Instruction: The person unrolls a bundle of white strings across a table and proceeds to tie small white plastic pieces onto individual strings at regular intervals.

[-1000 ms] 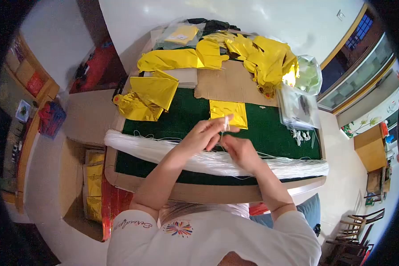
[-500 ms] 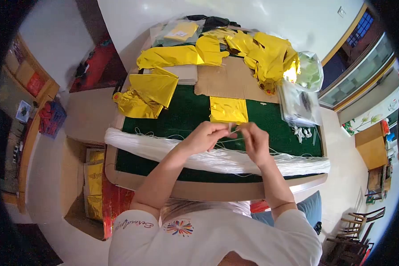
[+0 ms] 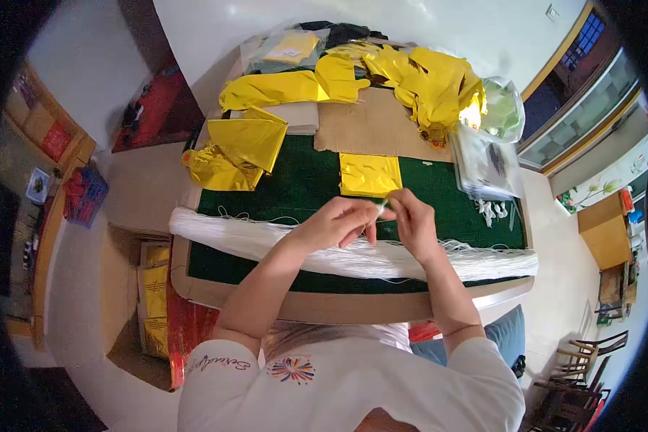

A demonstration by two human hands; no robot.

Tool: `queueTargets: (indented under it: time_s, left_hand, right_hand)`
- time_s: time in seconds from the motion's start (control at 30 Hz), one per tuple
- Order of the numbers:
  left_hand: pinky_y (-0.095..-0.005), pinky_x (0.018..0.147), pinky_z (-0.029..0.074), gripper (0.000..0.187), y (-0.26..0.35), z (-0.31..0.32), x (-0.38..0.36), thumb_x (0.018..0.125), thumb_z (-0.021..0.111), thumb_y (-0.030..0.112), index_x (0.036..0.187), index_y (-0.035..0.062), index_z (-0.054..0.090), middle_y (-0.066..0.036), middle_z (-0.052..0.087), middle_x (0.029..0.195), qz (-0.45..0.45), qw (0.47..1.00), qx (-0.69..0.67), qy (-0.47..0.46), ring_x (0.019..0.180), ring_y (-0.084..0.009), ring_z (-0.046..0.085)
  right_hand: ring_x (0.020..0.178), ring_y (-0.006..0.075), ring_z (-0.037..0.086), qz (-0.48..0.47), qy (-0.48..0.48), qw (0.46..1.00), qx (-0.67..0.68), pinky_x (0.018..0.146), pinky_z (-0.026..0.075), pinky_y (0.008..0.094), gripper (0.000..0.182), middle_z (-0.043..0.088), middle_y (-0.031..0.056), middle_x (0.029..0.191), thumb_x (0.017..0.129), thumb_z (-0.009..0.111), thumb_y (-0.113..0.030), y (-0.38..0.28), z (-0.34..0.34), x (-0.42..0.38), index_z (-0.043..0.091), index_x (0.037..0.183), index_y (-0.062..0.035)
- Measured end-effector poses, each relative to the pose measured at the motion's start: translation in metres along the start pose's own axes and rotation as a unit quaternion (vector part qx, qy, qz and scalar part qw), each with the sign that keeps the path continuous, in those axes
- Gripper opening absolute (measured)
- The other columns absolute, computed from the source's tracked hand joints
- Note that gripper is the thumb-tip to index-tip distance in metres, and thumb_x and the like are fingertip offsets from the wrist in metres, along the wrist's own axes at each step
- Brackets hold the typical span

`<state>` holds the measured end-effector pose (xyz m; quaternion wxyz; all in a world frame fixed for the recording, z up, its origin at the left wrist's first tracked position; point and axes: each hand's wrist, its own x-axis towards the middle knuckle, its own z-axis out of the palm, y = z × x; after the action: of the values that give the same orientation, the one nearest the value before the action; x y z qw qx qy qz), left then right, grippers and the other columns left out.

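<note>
My left hand [image 3: 342,222] and my right hand [image 3: 412,217] meet above the green mat, with a small white string [image 3: 381,209] pinched between their fingertips. Below them a long bundle of white string [image 3: 482,265] lies across the mat [image 3: 306,173] from left to right. A flat yellow foil piece [image 3: 370,175] rests just beyond my fingers. At the mat's left lies a folded yellow foil piece [image 3: 246,147].
Crumpled yellow foil [image 3: 439,86] and cardboard [image 3: 381,126] cover the far side. Clear plastic bags [image 3: 488,165] and small white pieces [image 3: 492,212] lie at the right. An open carton [image 3: 122,288] stands at the lower left.
My left hand's fingers have turned down and spread somewhat, and my right hand's fingertips have risen a little. The string between them is now bunched closer to the fingertips.
</note>
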<state>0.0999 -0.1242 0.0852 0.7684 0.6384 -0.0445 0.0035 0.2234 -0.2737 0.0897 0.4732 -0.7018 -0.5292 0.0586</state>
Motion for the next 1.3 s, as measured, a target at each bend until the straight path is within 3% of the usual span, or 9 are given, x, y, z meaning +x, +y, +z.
queueTargets:
  time_s: [0.13, 0.23, 0.33, 0.43, 0.53, 0.73, 0.83, 1.1, 1.3]
  left_hand:
    - [-0.0178, 0.042, 0.035, 0.037, -0.002, 0.002, 0.004, 0.096, 0.041, 0.029, 0.121, 0.0047, 0.053, -0.007, 0.064, 0.083, 0.103, 0.986, -0.039, 0.128, 0.042, -0.003, 0.039]
    - [-0.0166, 0.044, 0.036, 0.036, -0.008, -0.004, 0.007, 0.096, 0.04, 0.027, 0.119, 0.0037, 0.054, -0.01, 0.065, 0.091, 0.014, 0.968, 0.225, 0.11, 0.043, -0.0024, 0.039]
    - [-0.0178, 0.04, 0.033, 0.035, 0.0, 0.002, 0.001, 0.096, 0.04, 0.024, 0.122, 0.0036, 0.052, -0.002, 0.058, 0.063, 0.027, 0.999, -0.015, -0.03, 0.042, -0.0022, 0.035]
    - [-0.0172, 0.04, 0.03, 0.034, 0.0, 0.001, 0.004, 0.096, 0.039, 0.024, 0.12, 0.004, 0.053, -0.001, 0.057, 0.062, 0.086, 0.983, -0.02, 0.159, 0.042, -0.002, 0.033]
    - [-0.0176, 0.039, 0.028, 0.034, 0.0, -0.006, 0.004, 0.096, 0.038, 0.023, 0.119, 0.002, 0.052, 0.003, 0.048, 0.055, -0.017, 0.986, 0.15, 0.072, 0.042, -0.002, 0.033]
    - [-0.017, 0.041, 0.03, 0.031, 0.009, 0.003, 0.002, 0.092, 0.047, 0.017, 0.117, 0.0005, 0.053, 0.003, 0.048, 0.056, 0.083, 0.99, -0.071, 0.088, 0.044, -0.0021, 0.037]
    - [-0.0192, 0.045, 0.036, 0.018, -0.021, 0.002, 0.011, 0.087, 0.055, 0.007, 0.103, 0.0037, 0.061, 0.001, 0.054, 0.062, 0.191, 0.897, 0.338, 0.214, 0.047, -0.0043, 0.043]
    - [-0.0184, 0.04, 0.031, 0.028, -0.002, 0.007, 0.007, 0.094, 0.042, 0.015, 0.11, -0.0021, 0.056, 0.003, 0.048, 0.057, 0.039, 0.985, -0.093, 0.141, 0.043, -0.0035, 0.038]
    - [-0.02, 0.045, 0.039, 0.023, -0.032, 0.004, 0.015, 0.088, 0.053, 0.007, 0.11, 0.0031, 0.059, -0.003, 0.064, 0.077, 0.161, 0.905, 0.303, 0.252, 0.049, -0.0052, 0.048]
  right_hand:
    - [0.077, 0.0364, 0.059, -0.031, -0.188, 0.981, -0.048, 0.063, 0.048, 0.0354, 0.009, 0.061, 0.0164, 0.086, 0.082, 0.055, -0.006, 0.001, 0.004, -0.003, 0.056, 0.091, -0.0029]
    - [0.073, 0.0303, 0.062, -0.093, -0.058, 0.994, 0.016, 0.063, 0.048, 0.0329, 0.008, 0.061, 0.0156, 0.084, 0.083, 0.054, -0.004, 0.001, 0.002, -0.004, 0.057, 0.091, -0.0028]
    - [0.073, 0.0269, 0.063, 0.072, -0.02, 0.997, 0.01, 0.063, 0.048, 0.0304, 0.008, 0.061, 0.0162, 0.081, 0.085, 0.051, -0.001, 0.0, -0.009, 0.002, 0.056, 0.09, -0.0021]
    - [0.063, 0.0131, 0.052, -0.036, -0.157, 0.987, -0.01, 0.06, 0.043, 0.024, 0.008, 0.057, 0.0085, 0.074, 0.086, 0.047, 0.003, 0.01, -0.001, -0.002, 0.055, 0.089, 0.0023]
    - [0.068, 0.0239, 0.061, -0.026, -0.06, 0.997, 0.039, 0.063, 0.047, 0.031, 0.01, 0.059, 0.014, 0.078, 0.083, 0.052, 0.0, -0.003, -0.004, -0.003, 0.056, 0.092, -0.0028]
    - [0.055, 0.0112, 0.047, -0.037, -0.066, 0.997, -0.005, 0.052, 0.04, 0.0245, 0.008, 0.055, 0.0094, 0.067, 0.088, 0.052, -0.004, 0.006, 0.007, -0.004, 0.058, 0.09, -0.0013]
    - [0.056, 0.0108, 0.047, 0.024, -0.06, 0.998, 0.003, 0.052, 0.04, 0.0236, 0.007, 0.053, 0.0103, 0.065, 0.089, 0.051, -0.004, 0.002, 0.002, -0.004, 0.056, 0.09, -0.0001]
    - [0.065, 0.0349, 0.057, 0.007, -0.06, 0.998, -0.007, 0.057, 0.046, 0.033, 0.006, 0.056, 0.0186, 0.074, 0.084, 0.053, -0.001, -0.005, 0.007, -0.004, 0.052, 0.09, -0.0009]
    - [0.054, 0.0168, 0.047, -0.017, -0.029, 0.999, 0.002, 0.052, 0.04, 0.026, 0.009, 0.05, 0.0118, 0.064, 0.087, 0.052, -0.003, 0.009, 0.011, -0.003, 0.056, 0.095, -0.0013]
